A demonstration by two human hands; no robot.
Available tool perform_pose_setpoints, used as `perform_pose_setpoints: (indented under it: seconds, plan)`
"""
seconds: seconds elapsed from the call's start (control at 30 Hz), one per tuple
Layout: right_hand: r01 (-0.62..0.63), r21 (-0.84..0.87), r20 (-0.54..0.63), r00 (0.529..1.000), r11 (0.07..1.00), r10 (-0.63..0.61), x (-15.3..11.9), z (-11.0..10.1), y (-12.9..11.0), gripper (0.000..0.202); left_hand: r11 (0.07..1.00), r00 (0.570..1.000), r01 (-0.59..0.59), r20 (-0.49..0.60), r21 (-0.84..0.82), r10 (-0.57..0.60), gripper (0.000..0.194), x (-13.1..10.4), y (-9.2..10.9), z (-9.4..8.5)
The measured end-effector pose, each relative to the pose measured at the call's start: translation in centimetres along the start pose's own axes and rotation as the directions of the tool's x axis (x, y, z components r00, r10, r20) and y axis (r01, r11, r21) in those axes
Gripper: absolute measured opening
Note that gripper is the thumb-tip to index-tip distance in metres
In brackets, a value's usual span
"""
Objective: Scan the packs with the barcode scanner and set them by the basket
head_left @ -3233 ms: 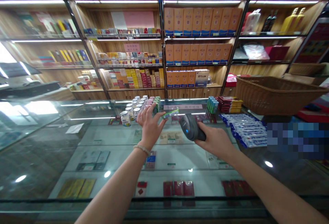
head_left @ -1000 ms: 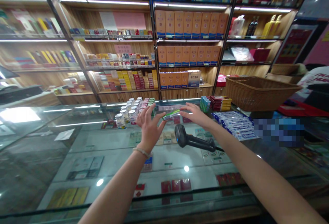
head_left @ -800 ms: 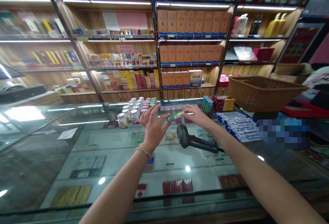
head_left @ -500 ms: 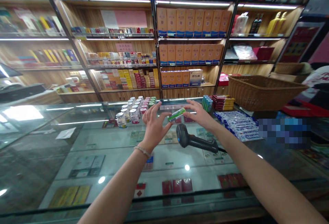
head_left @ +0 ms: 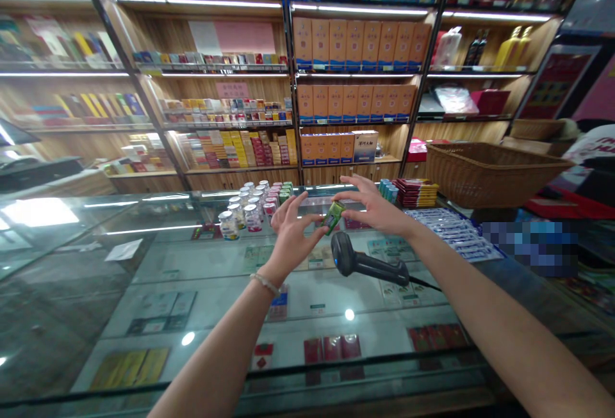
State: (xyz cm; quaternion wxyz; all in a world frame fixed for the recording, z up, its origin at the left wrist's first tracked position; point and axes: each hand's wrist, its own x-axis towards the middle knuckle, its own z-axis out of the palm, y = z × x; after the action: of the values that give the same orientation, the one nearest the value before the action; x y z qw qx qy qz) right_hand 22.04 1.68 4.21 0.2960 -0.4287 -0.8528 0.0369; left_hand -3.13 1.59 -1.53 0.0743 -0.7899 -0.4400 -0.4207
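Observation:
A small green pack is held above the glass counter between both hands. My left hand pinches its lower left end with thumb and forefinger, the other fingers raised. At its upper right end, my right hand grips it between thumb and fingertips. Just below the pack, a black barcode scanner lies with its head toward the left and its cable running right. Several small white-lidded jars stand in rows to the left of my left hand.
Beyond my right hand are small blue-green tubes, stacked red and yellow packs and a wicker basket. Blue-white packets lie beside my right forearm. Under the glass countertop are flat boxes. Stocked shelves stand behind.
The green pack has been turned, now showing a broader green face and tilting more steeply. My right hand has shifted slightly left and up, and my left hand has moved a little.

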Motion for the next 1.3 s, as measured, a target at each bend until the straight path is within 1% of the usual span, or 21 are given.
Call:
perform_pose_setpoints:
  seconds: [0.1, 0.2, 0.27, 0.33, 0.4, 0.47, 0.57, 0.77, 0.9, 1.0, 1.07, 1.17, 1.3]
  plan:
    - [0.033, -0.016, -0.048, 0.998, 0.999, -0.034, 0.0, 0.5, -0.2, 0.038, 1.000, 0.999, 0.029, 0.020, 0.004, -0.029, 0.011, 0.0, 0.5, -0.2]
    - [0.029, -0.064, -0.148, 0.988, 0.998, -0.038, -0.1, 1.1, -0.7, 0.036, 0.999, 0.999, 0.051, 0.018, 0.010, -0.051, 0.010, 0.0, 0.9, -0.4]
    - [0.000, -0.114, -0.245, 0.969, 0.993, -0.028, -0.2, 1.7, -1.3, 0.035, 0.998, 0.998, 0.063, 0.009, 0.017, -0.064, 0.009, -0.1, 1.2, -0.5]
    - [-0.035, -0.174, -0.343, 0.939, 0.984, -0.027, -0.3, 2.2, -2.0, 0.030, 0.997, 0.998, 0.067, 0.003, 0.022, -0.067, 0.009, -0.1, 1.4, -0.4]
    - [-0.056, -0.235, -0.406, 0.913, 0.970, -0.046, -0.5, 2.6, -2.5, 0.024, 0.997, 0.998, 0.069, -0.001, 0.027, -0.069, 0.009, -0.2, 1.5, -0.4]
    - [-0.059, -0.289, -0.428, 0.901, 0.956, -0.074, -0.7, 2.9, -2.8, 0.020, 0.997, 0.997, 0.072, -0.005, 0.033, -0.072, 0.009, -0.2, 1.6, -0.3]
    - [-0.060, -0.346, -0.418, 0.904, 0.936, -0.096, -0.9, 3.1, -2.9, 0.016, 0.996, 0.997, 0.075, -0.013, 0.051, -0.075, 0.009, -0.2, 1.9, -0.1]
    - [-0.051, -0.367, -0.389, 0.915, 0.929, -0.104, -0.9, 2.5, -2.2, 0.014, 0.994, 0.996, 0.085, 0.013, 0.074, -0.086, 0.011, 0.2, 2.6, 0.7]
    - [-0.032, -0.381, -0.372, 0.920, 0.924, -0.121, -0.5, 1.2, -1.4, 0.011, 0.993, 0.995, 0.079, 0.050, 0.084, -0.083, 0.011, 1.8, 3.3, 1.1]
    - [-0.048, -0.390, -0.382, 0.917, 0.920, -0.114, -0.2, -0.2, -0.2, 0.010, 0.995, 0.994, 0.057, 0.083, 0.085, -0.064, 0.011, 4.0, 4.2, 1.5]
    - [-0.078, -0.395, -0.406, 0.909, 0.916, -0.098, -0.1, -1.3, 0.8, 0.010, 0.995, 0.994, 0.043, 0.098, 0.091, -0.052, 0.011, 5.7, 5.1, 2.1]
    - [-0.127, -0.407, -0.435, 0.898, 0.905, -0.070, 0.0, -2.7, 2.8, 0.009, 0.993, 0.990, 0.068, 0.116, 0.098, -0.079, 0.012, 8.0, 6.6, 3.8]
    - [-0.168, -0.428, -0.449, 0.892, 0.888, -0.048, 0.0, -3.9, 5.8, 0.008, 0.987, 0.979, 0.131, 0.147, 0.087, -0.143, 0.015, 10.2, 8.1, 7.0]
